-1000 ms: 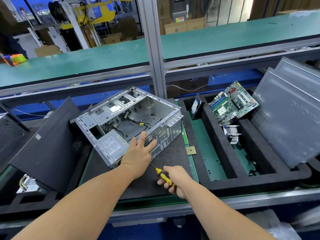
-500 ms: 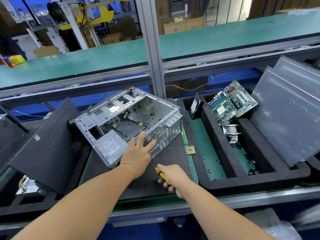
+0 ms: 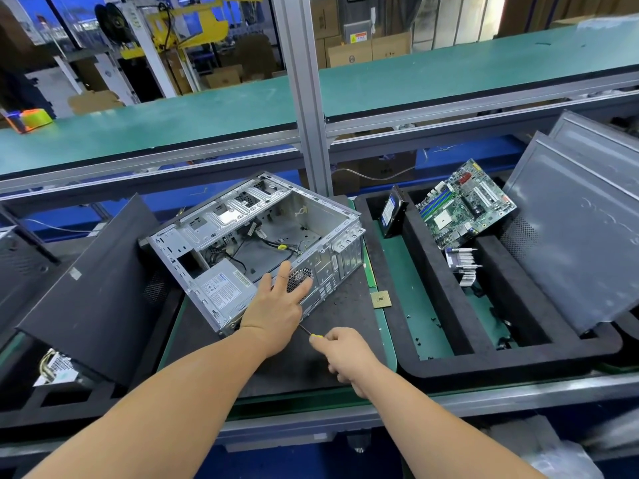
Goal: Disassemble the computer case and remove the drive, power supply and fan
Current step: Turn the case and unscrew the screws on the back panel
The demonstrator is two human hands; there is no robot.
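An open silver computer case (image 3: 242, 216) lies on its side on a black mat. A grey power supply (image 3: 221, 290) with a white label sits in its near left corner, with loose cables behind it. My left hand (image 3: 276, 305) rests flat with straight fingers on the case's rear panel, over the round fan grille (image 3: 300, 276). My right hand (image 3: 345, 354) grips a yellow-handled screwdriver (image 3: 311, 334), its tip pointing at the case's lower rear edge under my left hand. A hard drive (image 3: 392, 210) stands on edge in the black foam tray (image 3: 518, 371).
A green motherboard (image 3: 463, 202) and a heatsink (image 3: 461, 262) lie in the foam tray, with grey side panels (image 3: 574, 229) leaning at the right. A small CPU chip (image 3: 380, 299) lies on the mat. A black panel (image 3: 90, 288) leans at left. An aluminium post (image 3: 304, 98) stands behind.
My right hand has closed further over the screwdriver, so less of the yellow handle shows. My left hand and the case have kept their place.
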